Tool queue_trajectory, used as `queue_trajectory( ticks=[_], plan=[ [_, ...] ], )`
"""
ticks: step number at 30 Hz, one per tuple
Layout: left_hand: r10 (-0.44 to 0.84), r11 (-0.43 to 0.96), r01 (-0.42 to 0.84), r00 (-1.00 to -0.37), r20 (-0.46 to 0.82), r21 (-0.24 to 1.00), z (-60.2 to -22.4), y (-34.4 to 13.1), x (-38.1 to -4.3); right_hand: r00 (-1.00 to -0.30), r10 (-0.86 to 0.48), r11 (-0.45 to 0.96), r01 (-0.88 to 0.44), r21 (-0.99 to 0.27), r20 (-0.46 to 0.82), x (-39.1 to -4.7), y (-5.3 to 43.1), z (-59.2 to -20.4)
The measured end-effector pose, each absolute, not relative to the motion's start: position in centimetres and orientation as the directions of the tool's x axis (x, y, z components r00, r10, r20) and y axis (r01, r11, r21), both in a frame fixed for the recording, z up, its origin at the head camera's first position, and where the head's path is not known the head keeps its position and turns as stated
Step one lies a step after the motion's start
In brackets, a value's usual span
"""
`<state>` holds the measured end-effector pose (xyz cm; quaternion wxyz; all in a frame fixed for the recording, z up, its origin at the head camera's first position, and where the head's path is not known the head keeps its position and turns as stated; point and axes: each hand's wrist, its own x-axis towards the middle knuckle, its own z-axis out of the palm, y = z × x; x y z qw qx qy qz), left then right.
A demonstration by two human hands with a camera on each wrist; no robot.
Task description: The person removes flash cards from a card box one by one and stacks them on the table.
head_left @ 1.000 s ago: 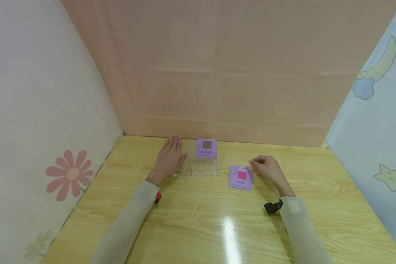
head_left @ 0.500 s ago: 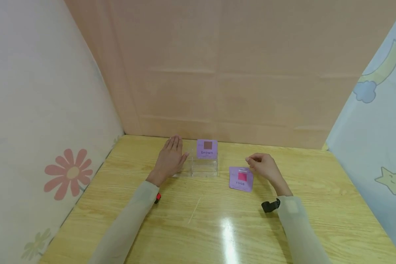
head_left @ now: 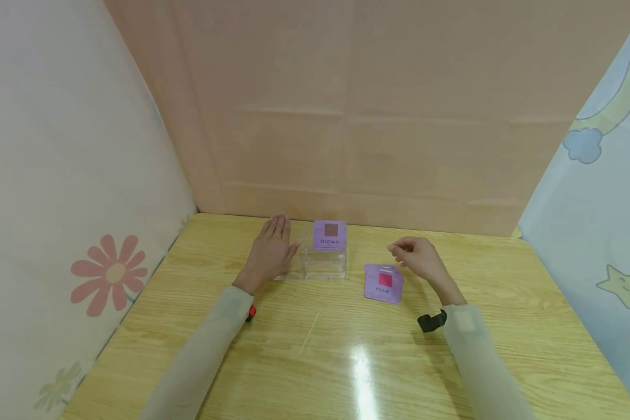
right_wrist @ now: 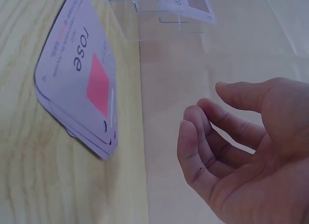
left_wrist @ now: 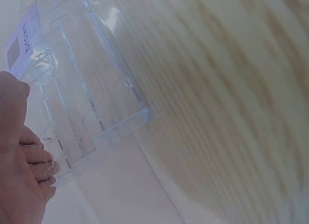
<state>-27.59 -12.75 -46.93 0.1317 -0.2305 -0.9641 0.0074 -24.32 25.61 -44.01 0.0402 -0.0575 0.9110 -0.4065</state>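
Observation:
My left hand (head_left: 269, 251) lies along the left side of a clear plastic tiered rack (head_left: 325, 266), its fingers straight and touching it. In the left wrist view the fingertips meet the far end of the rack (left_wrist: 116, 127). A purple card marked "brown" (head_left: 329, 235) stands upright in the rack's back right part. To the right of the rack lies a small stack of purple cards, topped by a card marked "rose" (head_left: 382, 284). My right hand (head_left: 421, 258) hovers just behind and right of that stack, fingers loosely bent and holding nothing, as the right wrist view also shows.
A wood-grain table (head_left: 294, 367) bears everything. Behind the rack rises a tan backdrop (head_left: 346, 128). Printed cloth walls flank the table, with a flower (head_left: 114, 274) on the left and a star (head_left: 626, 287) on the right.
My right hand has drifted slightly left and up, a little farther from the rose card stack. The left hand, rack and cards stay in place.

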Motion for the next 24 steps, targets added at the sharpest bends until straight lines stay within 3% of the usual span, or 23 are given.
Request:
queue_trajectory(
  ticks=[24],
  plan=[
    [0.434, 0.901, 0.426, -0.867, 0.247, -0.088, -47.1, -12.7, -27.7, -0.976, -0.214, 0.670, -0.168, -0.723, 0.028, -25.2, 23.5, -41.4]
  ],
)
